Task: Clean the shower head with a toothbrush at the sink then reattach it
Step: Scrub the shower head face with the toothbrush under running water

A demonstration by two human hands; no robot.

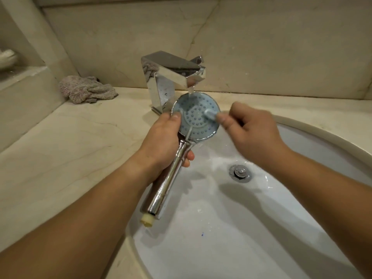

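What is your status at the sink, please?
Left hand grips shower head. Right hand scrubs its face with toothbrush under running faucet. Nothing obstructing.

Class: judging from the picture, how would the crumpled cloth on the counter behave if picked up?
The cloth lies in soft folds, so it would probably flop and drape. Its fluffy pile suggests it is light and easy to grip. It is unlikely to roll.

Left hand [163, 137], right hand [255, 129] both gripping
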